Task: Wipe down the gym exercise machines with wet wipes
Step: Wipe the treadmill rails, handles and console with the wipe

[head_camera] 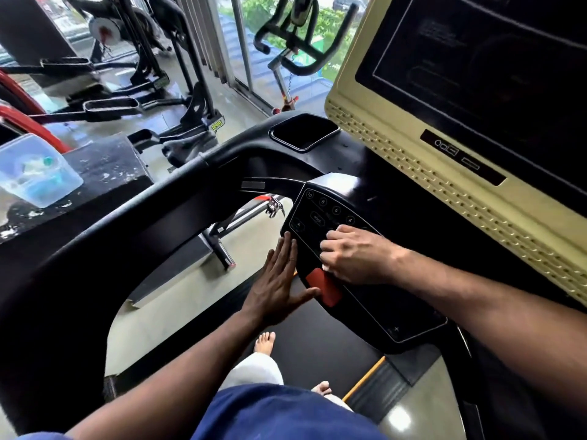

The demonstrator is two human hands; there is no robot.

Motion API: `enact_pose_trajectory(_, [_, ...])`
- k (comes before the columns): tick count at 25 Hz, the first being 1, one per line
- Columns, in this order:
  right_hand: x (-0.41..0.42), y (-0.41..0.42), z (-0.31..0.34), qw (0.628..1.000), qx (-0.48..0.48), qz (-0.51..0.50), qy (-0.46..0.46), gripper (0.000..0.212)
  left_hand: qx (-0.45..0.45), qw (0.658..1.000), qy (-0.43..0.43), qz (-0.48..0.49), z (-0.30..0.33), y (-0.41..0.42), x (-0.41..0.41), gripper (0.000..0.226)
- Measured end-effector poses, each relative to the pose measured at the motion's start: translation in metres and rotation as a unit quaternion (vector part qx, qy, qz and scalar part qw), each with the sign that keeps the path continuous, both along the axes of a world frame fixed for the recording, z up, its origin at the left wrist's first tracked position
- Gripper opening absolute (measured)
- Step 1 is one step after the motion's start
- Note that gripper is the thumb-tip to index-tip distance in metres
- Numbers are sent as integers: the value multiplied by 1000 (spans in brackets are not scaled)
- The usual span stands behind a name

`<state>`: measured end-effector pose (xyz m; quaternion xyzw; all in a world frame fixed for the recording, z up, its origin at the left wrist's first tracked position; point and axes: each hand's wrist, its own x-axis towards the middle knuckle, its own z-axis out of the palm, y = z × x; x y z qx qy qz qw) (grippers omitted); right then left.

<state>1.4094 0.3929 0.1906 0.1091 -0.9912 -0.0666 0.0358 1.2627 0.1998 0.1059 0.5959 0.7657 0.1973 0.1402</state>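
Observation:
I stand on a treadmill facing its black keypad console [374, 300], which carries round number buttons and a red stop tab [324, 285]. My right hand [352, 254] lies on the keypad with fingers curled down over a wet wipe; only a small white corner [325, 267] shows under the fingers. My left hand [279, 281] is flat, fingers straight, touching the keypad's left edge. Above the console sits a dark screen in a cream housing [413, 173].
The black handrail [127, 236] curves round my left side. A clear plastic box [35, 169] rests on a dark ledge at far left. Elliptical trainers [143, 74] and a spin bike [295, 42] stand by the windows. My bare feet are on the belt [317, 338].

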Motion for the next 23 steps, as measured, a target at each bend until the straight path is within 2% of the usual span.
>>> enact_pose_trajectory(5, [-57, 40, 26, 997, 7, -58, 43, 23, 14, 999, -25, 33, -9, -1, 1, 121])
enact_pose_trajectory(9, [-98, 27, 2, 999, -17, -19, -21, 13, 14, 998, -38, 44, -12, -1, 2, 122])
enact_pose_trajectory(11, [-94, 23, -5, 999, -9, 5, -31, 22, 17, 997, -53, 51, -14, -3, 6, 119])
enact_pose_trajectory(14, [-51, 7, -3, 999, 30, 36, -22, 50, 15, 996, -62, 56, -16, -6, 10, 115])
enact_pose_trajectory(19, [38, -3, -11, 996, 39, 80, 5, 38, 18, 997, -57, 51, -17, -7, 9, 115])
enact_pose_trajectory(21, [20, 2, -9, 993, 86, 84, 21, 35, 13, 997, -54, 47, -15, -7, 10, 115])
enact_pose_trajectory(23, [-19, 10, -4, 994, 95, 39, 30, 37, 10, 997, -54, 46, -13, -7, 9, 116])
